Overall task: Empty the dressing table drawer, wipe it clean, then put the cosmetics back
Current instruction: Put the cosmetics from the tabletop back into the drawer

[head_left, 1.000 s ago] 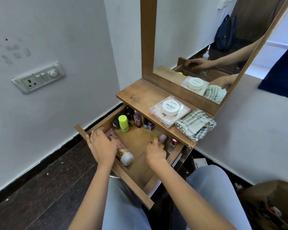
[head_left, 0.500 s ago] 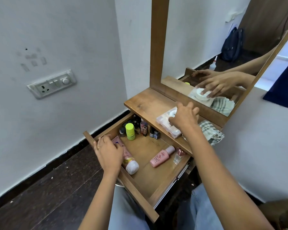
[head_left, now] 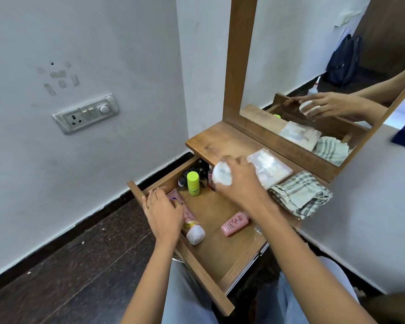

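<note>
Over the open drawer (head_left: 204, 260), the right hand (head_left: 240, 183) is closed round a white jar (head_left: 222, 174), fingers wrapped over its far side, carrying it just above the bottles at the back. Below and left of it, the left hand (head_left: 164, 213) lies curled over a pink tube (head_left: 191, 224) against the drawer's left wall; whether it truly grips the tube I cannot tell. A small pink bottle (head_left: 234, 223) lies loose on the drawer floor under the right wrist. Right of the right hand, on the desk (head_left: 220, 139), sit a flat packet (head_left: 270, 167) and a checked cloth (head_left: 299, 195).

Risk, as I judge it: the jar is held from above with a light wrap, and the upright bottles, the green-capped one (head_left: 193, 183) among them, stand right beneath. A low or hurried set-down could topple them. The right forearm could also nudge the loose pink bottle.

Half a second ago the right hand was on the packet on the desk, reaching for the jar; now the jar is off the packet and over the drawer. The left hand has not moved off the tube
</note>
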Action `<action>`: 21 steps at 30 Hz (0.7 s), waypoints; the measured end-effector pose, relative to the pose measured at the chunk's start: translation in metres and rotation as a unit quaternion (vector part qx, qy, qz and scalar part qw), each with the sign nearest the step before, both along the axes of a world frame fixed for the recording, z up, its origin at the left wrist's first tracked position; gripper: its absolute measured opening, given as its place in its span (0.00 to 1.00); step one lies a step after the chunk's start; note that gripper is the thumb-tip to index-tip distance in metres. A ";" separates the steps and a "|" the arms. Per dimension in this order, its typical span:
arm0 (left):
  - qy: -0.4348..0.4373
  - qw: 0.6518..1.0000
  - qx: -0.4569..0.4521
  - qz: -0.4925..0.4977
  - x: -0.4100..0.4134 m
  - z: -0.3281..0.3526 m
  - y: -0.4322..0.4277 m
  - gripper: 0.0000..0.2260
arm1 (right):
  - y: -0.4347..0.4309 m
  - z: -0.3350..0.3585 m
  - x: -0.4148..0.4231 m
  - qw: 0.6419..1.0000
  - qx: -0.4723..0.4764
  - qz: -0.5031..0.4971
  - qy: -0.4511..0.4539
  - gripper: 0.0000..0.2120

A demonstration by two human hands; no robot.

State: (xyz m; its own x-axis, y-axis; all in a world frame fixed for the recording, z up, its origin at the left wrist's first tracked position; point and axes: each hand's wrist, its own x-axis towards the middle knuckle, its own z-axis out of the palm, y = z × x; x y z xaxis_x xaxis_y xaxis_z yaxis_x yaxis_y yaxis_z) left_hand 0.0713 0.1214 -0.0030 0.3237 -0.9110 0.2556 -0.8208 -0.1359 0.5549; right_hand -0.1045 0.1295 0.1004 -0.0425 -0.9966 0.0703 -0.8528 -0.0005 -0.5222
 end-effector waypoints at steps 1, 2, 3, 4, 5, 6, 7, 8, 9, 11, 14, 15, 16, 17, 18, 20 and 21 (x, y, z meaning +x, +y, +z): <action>0.002 1.000 -0.001 0.001 0.000 0.000 0.000 0.16 | 0.000 -0.009 0.012 0.999 0.016 0.035 0.008 0.33; 0.003 1.000 -0.002 0.002 0.000 0.000 0.000 0.16 | -0.002 -0.021 0.021 0.997 0.041 0.055 0.022 0.34; 0.005 1.000 -0.002 0.003 0.000 0.000 0.000 0.16 | -0.007 -0.034 0.029 0.995 0.072 0.060 0.034 0.35; 0.006 1.000 -0.003 0.003 0.000 0.000 0.000 0.16 | -0.012 -0.047 0.034 0.992 0.104 0.056 0.042 0.35; 0.007 1.000 -0.005 0.002 0.001 0.000 0.000 0.16 | -0.018 -0.059 0.037 0.989 0.129 0.047 0.049 0.34; 0.007 1.000 -0.006 0.001 0.001 0.001 0.000 0.16 | -0.022 -0.070 0.040 0.987 0.148 0.036 0.056 0.33; 0.007 1.000 -0.006 -0.001 0.001 0.000 0.000 0.16 | -0.025 -0.080 0.041 0.985 0.162 0.026 0.061 0.32; 0.008 1.000 -0.006 -0.001 0.001 0.000 -0.001 0.15 | -0.028 -0.089 0.043 0.983 0.171 0.019 0.064 0.31; 0.008 1.000 -0.005 -0.002 0.001 0.000 -0.001 0.15 | -0.030 -0.096 0.045 0.982 0.176 0.012 0.067 0.31; 0.007 1.000 -0.003 -0.002 0.001 -0.001 -0.001 0.15 | -0.031 -0.108 0.049 0.981 0.177 0.000 0.073 0.32; 0.011 1.000 -0.004 -0.003 0.001 0.000 -0.001 0.15 | -0.032 -0.117 0.054 0.984 0.161 -0.025 0.070 0.34; 0.011 1.000 -0.004 -0.004 0.001 0.000 -0.001 0.15 | -0.032 -0.118 0.055 0.985 0.155 -0.032 0.069 0.36; 0.010 1.000 -0.003 -0.004 0.001 0.000 -0.001 0.15 | -0.032 -0.118 0.056 0.985 0.152 -0.037 0.067 0.37; 0.009 1.000 -0.003 -0.004 0.000 0.000 -0.001 0.15 | -0.032 -0.119 0.056 0.986 0.149 -0.039 0.062 0.38; 0.009 1.000 -0.002 -0.003 0.000 0.000 -0.002 0.15 | -0.032 -0.118 0.057 0.986 0.150 -0.042 0.054 0.39; 0.011 1.000 -0.004 -0.002 0.000 0.000 -0.002 0.16 | -0.029 -0.116 0.055 0.987 0.153 -0.043 0.033 0.39; 0.011 1.000 -0.005 -0.002 0.000 0.000 -0.002 0.16 | -0.025 -0.114 0.053 0.988 0.147 -0.041 0.032 0.37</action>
State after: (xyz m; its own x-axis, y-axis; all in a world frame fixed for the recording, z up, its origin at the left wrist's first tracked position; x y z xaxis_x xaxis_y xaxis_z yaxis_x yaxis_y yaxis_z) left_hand 0.0708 0.1197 -0.0030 0.3267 -0.9093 0.2577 -0.8083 -0.1275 0.5749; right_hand -0.0518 0.1041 -0.0138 -0.1287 -0.9678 -0.2165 -0.8753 0.2135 -0.4339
